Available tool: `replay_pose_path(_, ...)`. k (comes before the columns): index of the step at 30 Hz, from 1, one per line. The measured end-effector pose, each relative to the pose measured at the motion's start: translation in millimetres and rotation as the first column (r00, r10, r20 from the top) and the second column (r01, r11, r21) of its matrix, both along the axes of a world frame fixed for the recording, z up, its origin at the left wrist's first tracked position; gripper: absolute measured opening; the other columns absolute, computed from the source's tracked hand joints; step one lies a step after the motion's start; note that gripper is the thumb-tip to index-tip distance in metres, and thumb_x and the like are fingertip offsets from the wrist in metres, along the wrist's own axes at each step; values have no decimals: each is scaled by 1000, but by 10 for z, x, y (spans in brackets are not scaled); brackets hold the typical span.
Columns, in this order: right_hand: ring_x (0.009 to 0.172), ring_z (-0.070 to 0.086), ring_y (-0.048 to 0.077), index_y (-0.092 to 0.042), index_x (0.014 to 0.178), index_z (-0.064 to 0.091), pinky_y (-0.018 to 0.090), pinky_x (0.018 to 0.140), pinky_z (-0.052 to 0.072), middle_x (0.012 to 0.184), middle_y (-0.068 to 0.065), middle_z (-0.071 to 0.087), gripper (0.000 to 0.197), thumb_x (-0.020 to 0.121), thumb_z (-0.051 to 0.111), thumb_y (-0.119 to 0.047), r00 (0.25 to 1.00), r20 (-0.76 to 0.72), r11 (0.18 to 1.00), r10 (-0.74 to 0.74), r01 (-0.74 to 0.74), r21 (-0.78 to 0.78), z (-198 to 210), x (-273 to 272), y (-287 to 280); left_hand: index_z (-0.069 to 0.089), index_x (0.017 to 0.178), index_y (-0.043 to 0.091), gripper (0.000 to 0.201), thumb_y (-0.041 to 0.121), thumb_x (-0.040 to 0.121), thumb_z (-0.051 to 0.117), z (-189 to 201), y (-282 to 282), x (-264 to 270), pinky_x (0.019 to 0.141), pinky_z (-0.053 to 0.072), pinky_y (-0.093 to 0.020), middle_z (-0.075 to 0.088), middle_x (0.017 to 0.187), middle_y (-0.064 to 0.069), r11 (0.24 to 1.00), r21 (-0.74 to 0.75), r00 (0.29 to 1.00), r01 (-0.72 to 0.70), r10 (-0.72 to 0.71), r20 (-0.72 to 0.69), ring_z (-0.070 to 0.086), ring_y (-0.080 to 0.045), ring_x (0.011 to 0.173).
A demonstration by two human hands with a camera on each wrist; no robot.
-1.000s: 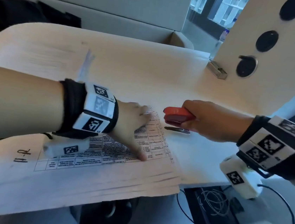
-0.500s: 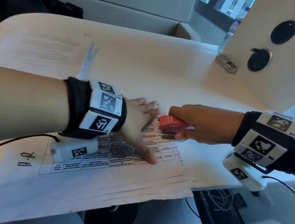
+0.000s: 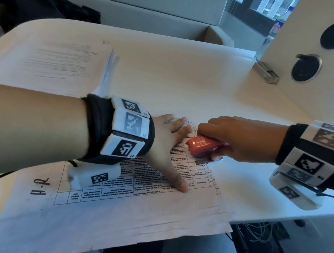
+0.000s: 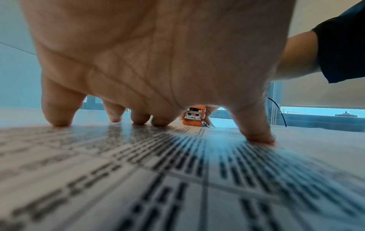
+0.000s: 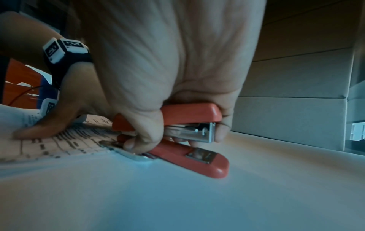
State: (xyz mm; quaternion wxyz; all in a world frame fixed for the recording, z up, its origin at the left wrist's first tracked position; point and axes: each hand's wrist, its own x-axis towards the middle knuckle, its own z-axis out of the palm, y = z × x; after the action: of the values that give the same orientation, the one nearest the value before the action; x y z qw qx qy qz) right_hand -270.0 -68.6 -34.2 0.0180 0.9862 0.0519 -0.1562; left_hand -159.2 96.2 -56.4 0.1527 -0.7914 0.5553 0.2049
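Note:
A stack of printed sheets (image 3: 132, 205) with a table of text lies on the pale table (image 3: 188, 76), overhanging its near edge. My left hand (image 3: 170, 147) presses flat on the sheets (image 4: 177, 171) with spread, straight fingers (image 4: 254, 132). My right hand (image 3: 235, 138) grips a red stapler (image 3: 203, 145) at the stack's right corner, thumb underneath and fingers over the top. In the right wrist view the stapler (image 5: 189, 112) has its arms apart, with no sheet showing between them. From the left wrist, the stapler (image 4: 193, 116) shows just past my fingertips.
A second pile of papers (image 3: 61, 62) lies at the back left. A white panel (image 3: 290, 98) with round black holes stands at the right, a small metal bracket (image 3: 266, 72) at its foot. Cables and a dark box (image 3: 259, 236) sit below the table's right edge.
My right hand has brought the stapler left and down to the corner of the sheets. My left hand has stayed pressed on the stack.

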Motion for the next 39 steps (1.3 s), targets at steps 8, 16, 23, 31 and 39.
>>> replay_pose_path(8,79,50,9,-44,96,23,30,74,47,94,-11,53,34,94,56,-33,997,-5,992,71,-71,-105,20,-23,86,-22,148,28,136,96,50,44,-28,-11,13,117,2,-47,-29,155,6,1000,-6,1000,0,0,-6,-19,-20,146)
replay_pose_path(16,74,50,3,-48,94,20,23,65,39,94,-10,52,40,95,56,-30,978,-165,983,126,-146,-113,19,93,75,-24,147,29,133,92,55,48,-4,-3,-16,116,-1,-46,-29,156,5,1000,-19,1000,2,-3,-12,-19,-21,146)
replay_pose_path(23,80,55,19,-29,121,33,36,73,48,98,-3,57,44,89,61,-22,922,70,875,380,-334,-350,-18,133,137,-18,148,38,127,91,55,50,4,2,-10,116,3,-51,-26,157,7,1000,-6,1000,-8,8,-18,-19,-24,146)
replay_pose_path(31,88,53,19,-26,129,37,35,77,48,107,-3,53,36,95,51,-30,897,95,858,431,-375,-350,-42,112,130,-17,146,41,125,93,53,47,-6,-10,-2,115,7,-54,-25,157,9,1000,10,1000,-7,7,-11,-19,-24,146)
replay_pose_path(39,89,51,14,-29,128,34,33,80,47,109,-10,46,44,92,57,-41,978,-121,965,171,-191,-181,-13,151,171,-21,146,40,127,91,53,50,-15,-10,-11,116,0,-53,-29,156,8,1000,-3,1000,-12,12,-23,-21,-24,145)
